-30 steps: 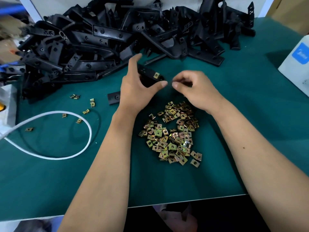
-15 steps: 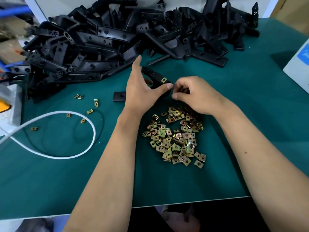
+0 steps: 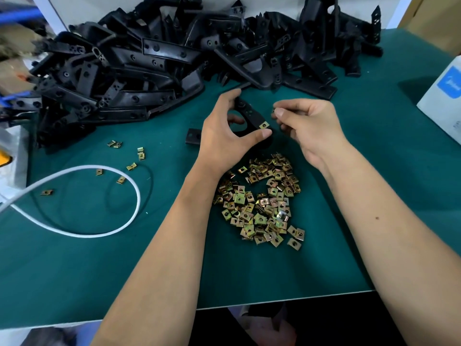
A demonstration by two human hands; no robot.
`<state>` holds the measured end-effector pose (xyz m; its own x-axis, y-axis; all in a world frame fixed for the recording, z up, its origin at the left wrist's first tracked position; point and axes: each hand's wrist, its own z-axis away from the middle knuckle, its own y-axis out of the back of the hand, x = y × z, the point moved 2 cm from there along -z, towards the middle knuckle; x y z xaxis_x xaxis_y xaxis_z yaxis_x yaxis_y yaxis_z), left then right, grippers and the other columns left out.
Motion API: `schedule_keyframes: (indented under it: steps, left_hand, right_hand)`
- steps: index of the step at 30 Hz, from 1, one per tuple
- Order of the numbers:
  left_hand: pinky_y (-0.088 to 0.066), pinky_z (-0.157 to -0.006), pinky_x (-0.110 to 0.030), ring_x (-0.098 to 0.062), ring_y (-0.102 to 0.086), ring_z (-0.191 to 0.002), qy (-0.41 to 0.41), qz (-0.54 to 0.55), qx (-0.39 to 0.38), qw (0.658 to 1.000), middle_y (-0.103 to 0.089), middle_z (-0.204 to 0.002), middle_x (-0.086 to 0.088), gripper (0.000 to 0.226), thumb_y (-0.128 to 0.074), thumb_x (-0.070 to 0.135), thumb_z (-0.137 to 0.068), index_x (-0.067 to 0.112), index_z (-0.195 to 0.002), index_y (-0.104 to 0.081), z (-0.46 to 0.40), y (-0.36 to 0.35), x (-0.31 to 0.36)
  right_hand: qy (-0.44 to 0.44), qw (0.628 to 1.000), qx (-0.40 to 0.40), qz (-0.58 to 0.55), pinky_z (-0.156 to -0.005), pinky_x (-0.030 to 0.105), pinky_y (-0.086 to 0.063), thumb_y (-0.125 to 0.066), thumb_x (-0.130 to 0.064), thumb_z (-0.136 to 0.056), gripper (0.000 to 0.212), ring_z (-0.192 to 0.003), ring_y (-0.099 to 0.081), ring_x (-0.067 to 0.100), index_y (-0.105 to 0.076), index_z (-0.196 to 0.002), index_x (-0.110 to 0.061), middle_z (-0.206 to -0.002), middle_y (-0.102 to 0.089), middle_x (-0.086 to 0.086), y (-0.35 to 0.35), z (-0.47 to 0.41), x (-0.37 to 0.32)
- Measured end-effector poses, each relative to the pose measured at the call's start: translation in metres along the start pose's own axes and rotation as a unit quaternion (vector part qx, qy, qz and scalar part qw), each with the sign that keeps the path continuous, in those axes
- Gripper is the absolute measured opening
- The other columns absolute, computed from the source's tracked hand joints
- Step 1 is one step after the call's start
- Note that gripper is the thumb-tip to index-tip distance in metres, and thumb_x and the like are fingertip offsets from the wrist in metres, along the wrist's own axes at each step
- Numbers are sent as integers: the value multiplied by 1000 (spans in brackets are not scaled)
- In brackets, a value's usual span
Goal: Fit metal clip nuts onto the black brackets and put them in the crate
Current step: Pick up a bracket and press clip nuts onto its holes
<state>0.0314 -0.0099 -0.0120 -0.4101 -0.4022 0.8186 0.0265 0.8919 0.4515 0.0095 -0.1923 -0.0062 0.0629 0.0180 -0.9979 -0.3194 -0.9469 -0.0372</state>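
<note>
Left hand [image 3: 225,136] curled round one black bracket [image 3: 249,116], thumb under its near end, index finger over the far end, bracket lifted a little above the green surface [image 3: 124,270]. One clip nut [image 3: 264,125] already seated on the bracket tip, just above the thumb. Right hand [image 3: 309,128] just beside that tip, fingers [image 3: 280,113] bent and pinched together on something small and dark, probably a second clip nut, but too small to tell for sure. Loose pile of clip nuts [image 3: 262,203] directly under both wrists, near the front edge of the surface. Big heap of brackets [image 3: 154,66] at the back, touching the wall. Few stray nuts [image 3: 141,154] on the left, near a white cable [image 3: 134,193] lying in a loop. White box [image 3: 444,96] at the right edge. No crate in view, so place for the finished part cannot be told. Possible trouble from here: small nut slipping from the pinch and falling into the pile or off the surface, because of the thin grip; nut pushed on crooked and not lined up with the hole, if the bracket turns in the left hand; seated nut knocked off the tip by the thumb; forearm brushing the pile and scattering nuts toward the edge.
</note>
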Motion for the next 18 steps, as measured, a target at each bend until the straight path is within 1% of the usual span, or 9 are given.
schedule_keyframes:
  steps: [2, 6, 10, 14, 16, 18]
  left_hand:
    - [-49, -103, -28, -7, -62, -114, -6, 7, -7, 1000, -60, -137, 6, 93, -93, 43, -69, 23, -147, -47, 1, -1, 2]
    - [-48, -107, -33, -11, -59, -121, -18, 9, -7, 1000, -60, -138, 4, 93, -95, 39, -68, 20, -146, -49, 1, -2, 5]
    - [-47, -108, -30, -10, -59, -124, -32, 11, -11, 999, -62, -136, 4, 93, -95, 35, -68, 19, -146, -49, 2, -3, 6]
    - [-43, -108, -20, -5, -55, -127, -54, 0, -19, 998, -61, -137, 7, 94, -95, 35, -68, 18, -148, -48, 4, -6, 9]
    - [-43, -109, -22, -4, -54, -128, -63, -8, -21, 998, -60, -138, 8, 94, -94, 36, -69, 18, -148, -48, 4, -7, 11]
    - [-43, -111, -28, -6, -54, -129, -69, -10, -23, 997, -60, -138, 7, 94, -94, 36, -69, 17, -148, -48, 5, -7, 11]
  right_hand:
    - [21, 1000, -2, 16, -67, 19, -51, -68, -7, -97, 10, -68, -64, 5, -77, -96, -11, -77, -76, -1, -1, 1, -2]
    - [71, 994, -17, 79, -59, 17, -48, -68, -19, -99, 15, -61, -57, 3, -77, -87, -17, -67, -70, -6, -4, 5, -5]
    - [86, 991, -16, 101, -56, 16, -45, -70, -24, -97, 19, -58, -55, 3, -76, -80, -19, -62, -67, -7, -5, 6, -6]
    - [94, 990, -11, 106, -57, 17, -45, -70, -25, -97, 21, -58, -53, 3, -76, -77, -20, -60, -64, -8, -7, 6, -6]
    - [96, 989, -16, 115, -61, 22, -49, -71, -26, -96, 20, -62, -58, 3, -77, -79, -19, -65, -70, -4, -8, 7, -7]
    - [96, 988, -23, 120, -69, 30, -54, -71, -26, -96, 18, -69, -64, 7, -78, -82, -19, -73, -74, -2, -8, 7, -7]
